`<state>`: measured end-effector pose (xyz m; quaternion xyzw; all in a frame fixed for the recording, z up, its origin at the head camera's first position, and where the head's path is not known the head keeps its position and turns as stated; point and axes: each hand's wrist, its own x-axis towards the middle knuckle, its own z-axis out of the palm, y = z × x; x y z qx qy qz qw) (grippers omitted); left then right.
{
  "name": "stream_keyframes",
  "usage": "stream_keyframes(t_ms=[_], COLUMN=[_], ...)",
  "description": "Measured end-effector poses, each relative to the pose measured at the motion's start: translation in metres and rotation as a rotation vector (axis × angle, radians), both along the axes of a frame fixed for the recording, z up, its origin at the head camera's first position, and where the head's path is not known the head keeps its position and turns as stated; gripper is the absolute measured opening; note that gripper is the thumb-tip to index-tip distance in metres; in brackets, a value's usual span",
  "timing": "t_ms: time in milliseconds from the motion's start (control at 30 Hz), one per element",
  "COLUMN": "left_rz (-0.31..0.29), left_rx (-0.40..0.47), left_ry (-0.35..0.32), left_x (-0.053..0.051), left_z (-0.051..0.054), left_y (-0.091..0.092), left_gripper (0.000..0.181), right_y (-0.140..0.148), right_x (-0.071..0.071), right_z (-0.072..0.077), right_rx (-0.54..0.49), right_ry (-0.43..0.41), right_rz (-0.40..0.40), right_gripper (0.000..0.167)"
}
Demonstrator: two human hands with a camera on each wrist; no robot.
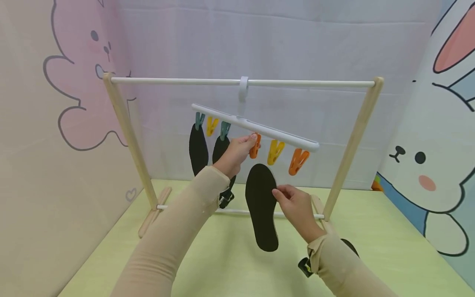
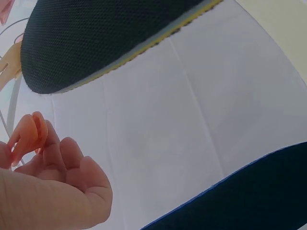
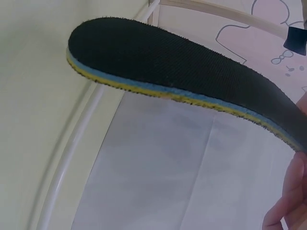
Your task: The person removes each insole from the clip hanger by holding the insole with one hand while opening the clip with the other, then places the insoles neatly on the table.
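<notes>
The left hand [image 1: 237, 154] pinches an orange clip [image 1: 255, 146] hanging from the white hanger bar [image 1: 274, 132]; the left wrist view shows the same orange clip [image 2: 29, 134] between thumb and fingers. The right hand [image 1: 297, 208] holds a black insole [image 1: 261, 206] by its right edge, upright, its top just below the pinched clip and apart from it. In the right wrist view the insole [image 3: 158, 60] shows blue and yellow layers along its edge. Two other black insoles [image 1: 198, 148] hang from teal clips [image 1: 199, 120] on the left half of the bar.
A rack with wooden posts [image 1: 354, 144] and a white top rail [image 1: 167, 81] carries the hanger. Yellow clips [image 1: 276, 152] and another orange clip [image 1: 298, 161] hang from the bar. Part of a black item [image 1: 350, 246] lies on the table [image 1: 222, 260] behind the right sleeve.
</notes>
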<state>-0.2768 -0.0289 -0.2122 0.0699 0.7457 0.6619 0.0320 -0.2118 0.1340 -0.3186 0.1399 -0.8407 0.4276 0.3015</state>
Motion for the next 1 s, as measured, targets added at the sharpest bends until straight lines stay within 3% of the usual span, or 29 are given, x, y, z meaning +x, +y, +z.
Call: stream_keyframes(t_ms=[400, 600, 1000], left_rz=[0.018, 0.025, 0.014], left_rx=[0.014, 0.022, 0.017], left_ry=[0.022, 0.001, 0.026], left_x=[-0.0022, -0.0023, -0.0022], left_z=[-0.0026, -0.0024, -0.0024], left_y=[0.0002, -0.0008, 0.0013], left_gripper=[0.036, 0.035, 0.038], right_y=[0.0021, 0.0043, 0.0054], right_x=[0.0002, 0.0026, 0.0024], right_z=[-0.007, -0.007, -0.0055], right_rx=[0.008, 0.004, 0.0], right_ry=[0.024, 0.038, 0.023], right_rz=[-0.009, -0.027, -0.048], right_gripper=[0.007, 0.01, 0.01])
